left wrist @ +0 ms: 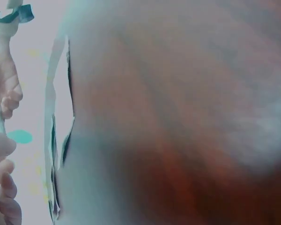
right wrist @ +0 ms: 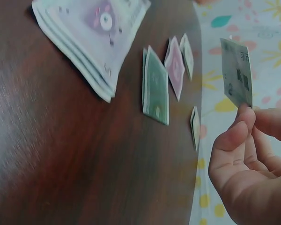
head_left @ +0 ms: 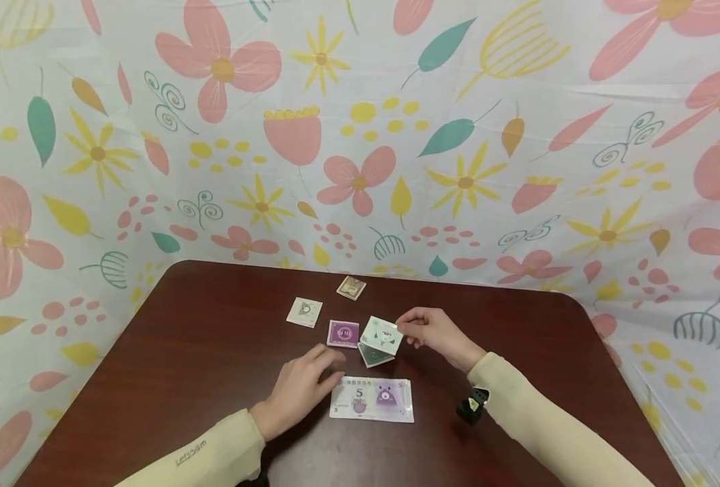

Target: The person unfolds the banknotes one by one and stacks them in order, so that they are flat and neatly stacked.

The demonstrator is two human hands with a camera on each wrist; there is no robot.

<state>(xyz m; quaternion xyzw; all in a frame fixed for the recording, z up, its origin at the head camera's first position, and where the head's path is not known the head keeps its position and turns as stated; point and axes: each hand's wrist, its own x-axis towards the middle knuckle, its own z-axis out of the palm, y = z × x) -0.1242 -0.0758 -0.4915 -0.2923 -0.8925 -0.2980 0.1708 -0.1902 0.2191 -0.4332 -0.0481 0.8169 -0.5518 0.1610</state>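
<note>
My right hand (head_left: 436, 333) pinches a folded pale-green play banknote (head_left: 381, 335) by its edge between thumb and fingers. In the right wrist view that banknote (right wrist: 237, 72) stands clear of the table. Just below it in the head view lies a dark green folded banknote (head_left: 375, 356). My left hand (head_left: 302, 382), fingers loosely bent, is by the upper left corner of a stack of purple-and-white 5 banknotes (head_left: 372, 399); whether the fingertips touch the stack I cannot tell. A purple folded banknote (head_left: 343, 333) lies just beyond the left fingertips. In the left wrist view, only fingers (left wrist: 7, 187) show at the edge.
Farther back on the dark wooden table (head_left: 214, 325) lie a cream folded banknote (head_left: 304, 312) and a brown one (head_left: 350, 287). A flower-patterned cloth (head_left: 360, 135) hangs behind the table. A black strap device (head_left: 472, 406) is on the right wrist.
</note>
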